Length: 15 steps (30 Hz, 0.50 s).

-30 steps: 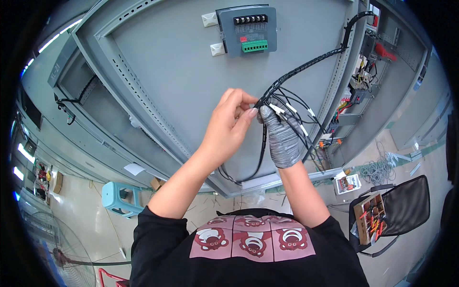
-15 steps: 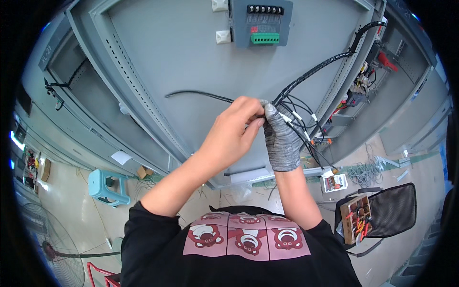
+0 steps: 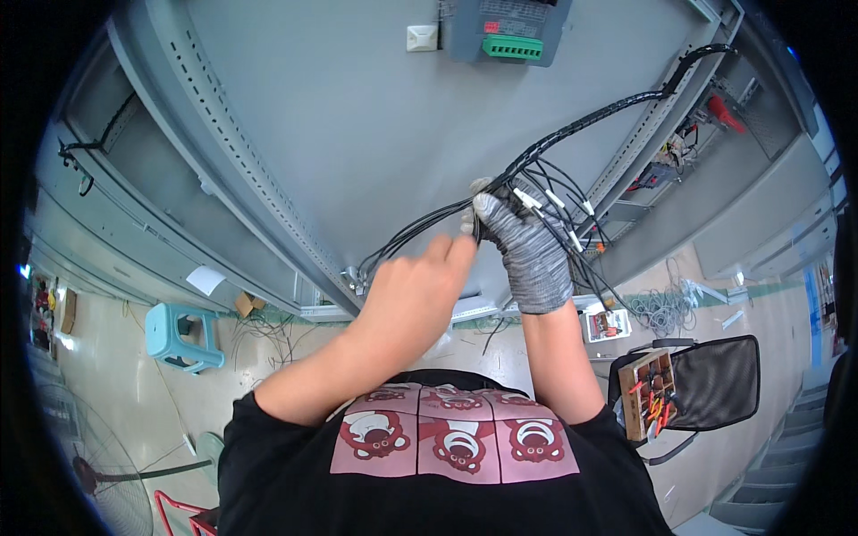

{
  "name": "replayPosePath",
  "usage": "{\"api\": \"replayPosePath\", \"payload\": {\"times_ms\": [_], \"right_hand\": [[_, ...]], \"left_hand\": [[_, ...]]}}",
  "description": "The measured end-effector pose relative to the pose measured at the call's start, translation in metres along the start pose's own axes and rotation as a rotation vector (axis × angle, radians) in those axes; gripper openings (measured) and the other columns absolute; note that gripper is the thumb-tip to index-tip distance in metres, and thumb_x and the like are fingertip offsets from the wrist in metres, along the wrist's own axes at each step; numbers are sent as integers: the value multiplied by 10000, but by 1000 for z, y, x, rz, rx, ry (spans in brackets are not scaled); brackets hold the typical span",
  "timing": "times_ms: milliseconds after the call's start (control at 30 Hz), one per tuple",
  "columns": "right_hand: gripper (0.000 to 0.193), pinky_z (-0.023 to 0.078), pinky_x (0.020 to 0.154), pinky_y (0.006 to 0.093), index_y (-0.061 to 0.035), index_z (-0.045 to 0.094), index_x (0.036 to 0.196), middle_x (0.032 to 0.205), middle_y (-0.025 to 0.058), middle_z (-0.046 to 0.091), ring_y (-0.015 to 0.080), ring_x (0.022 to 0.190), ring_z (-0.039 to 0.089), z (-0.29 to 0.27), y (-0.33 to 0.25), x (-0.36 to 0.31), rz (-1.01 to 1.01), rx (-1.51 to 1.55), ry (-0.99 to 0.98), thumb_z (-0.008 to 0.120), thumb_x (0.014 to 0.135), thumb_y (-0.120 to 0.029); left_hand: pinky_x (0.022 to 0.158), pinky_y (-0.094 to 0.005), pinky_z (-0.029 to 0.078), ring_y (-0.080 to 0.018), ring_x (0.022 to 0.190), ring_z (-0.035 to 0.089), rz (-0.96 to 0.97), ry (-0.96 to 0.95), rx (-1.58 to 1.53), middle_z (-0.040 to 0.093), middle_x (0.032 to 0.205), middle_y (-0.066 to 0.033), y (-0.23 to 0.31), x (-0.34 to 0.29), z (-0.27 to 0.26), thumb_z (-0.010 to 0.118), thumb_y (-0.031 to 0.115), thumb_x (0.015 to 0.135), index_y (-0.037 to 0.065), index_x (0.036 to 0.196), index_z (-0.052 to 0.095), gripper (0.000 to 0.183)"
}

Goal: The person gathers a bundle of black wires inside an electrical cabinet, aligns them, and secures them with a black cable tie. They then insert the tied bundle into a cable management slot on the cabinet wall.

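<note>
My right hand [image 3: 529, 248], in a grey knit glove, grips a bundle of black wires [image 3: 585, 121] in front of the grey metal panel. The bundle comes down from the upper right frame. Loose wires with white marker sleeves [image 3: 555, 200] fan out beside the glove. Several more black wires [image 3: 404, 234] curve away to the left, behind my left hand. My bare left hand [image 3: 413, 290] is slightly blurred, its fingers curled close to the gloved fingers. What they pinch, if anything, is hidden.
A grey device with a green terminal block [image 3: 512, 47] is mounted on the panel [image 3: 357, 116]. Perforated rails [image 3: 234, 143] flank it. On the floor are a light-blue stool [image 3: 183, 335], a wooden tool box [image 3: 650, 393] on a black mesh case, coiled wire [image 3: 666, 308] and a fan [image 3: 89, 464].
My left hand has moved down and slightly left, away from the bundle. Several wires now show curving left, where one end stuck out before. The gloved right hand still grips the bundle.
</note>
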State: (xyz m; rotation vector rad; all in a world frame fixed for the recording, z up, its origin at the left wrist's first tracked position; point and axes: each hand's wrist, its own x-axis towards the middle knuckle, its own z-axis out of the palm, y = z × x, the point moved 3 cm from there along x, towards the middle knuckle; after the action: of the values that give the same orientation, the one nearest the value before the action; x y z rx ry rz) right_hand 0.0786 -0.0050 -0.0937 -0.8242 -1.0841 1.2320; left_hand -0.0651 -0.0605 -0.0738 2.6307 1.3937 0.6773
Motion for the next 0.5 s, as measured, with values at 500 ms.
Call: {"api": "replayPosePath", "payload": {"times_ms": [500], "right_hand": [[239,470,836,297,-61,659,1029,956,2,636,124,915,573,-7,14,-5,-140,-179,-22,719,875,-234]], "left_hand": [[761,-262,485,-112,789,599,-170,-191,-1282,623,911,-30,-52,54,11,478,136,1003,-18,1091,580,205]]}}
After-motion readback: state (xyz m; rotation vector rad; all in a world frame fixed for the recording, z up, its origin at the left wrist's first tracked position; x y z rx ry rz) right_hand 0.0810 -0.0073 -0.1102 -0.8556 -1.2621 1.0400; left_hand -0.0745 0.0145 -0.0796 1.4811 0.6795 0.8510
